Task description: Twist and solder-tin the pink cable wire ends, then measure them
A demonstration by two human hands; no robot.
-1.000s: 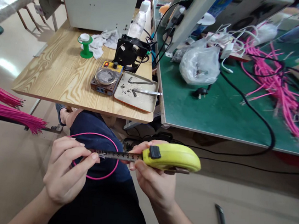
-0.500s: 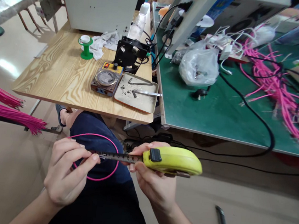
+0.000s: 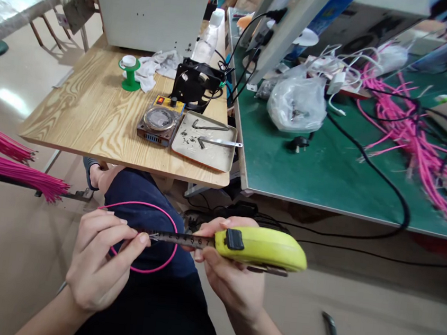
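My right hand (image 3: 234,275) grips a yellow-green tape measure (image 3: 265,247) with a black lock button. A short length of its blade (image 3: 184,239), with numbers showing, runs left from the case. The thumb and fingers of my left hand (image 3: 104,259) are pinched on the end of a pink wire (image 3: 175,226) and lie at the blade's far end. Stripped strands seem to lie along the blade there. The wire loops over my lap; my fingers hide its exact tip and the blade's end.
On the wooden table (image 3: 80,120) are a solder pot (image 3: 158,120), a metal tray (image 3: 216,156) with bent tools, a black fan (image 3: 196,82) and a green spool (image 3: 130,75). The green table (image 3: 279,170) carries a plastic bag (image 3: 297,98) and pink wires (image 3: 414,139). More pink wires (image 3: 42,175) hang at left.
The tape measure and my right hand sit slightly lower and further right in view. My left hand keeps its pinch, and the camera view has shifted a little.
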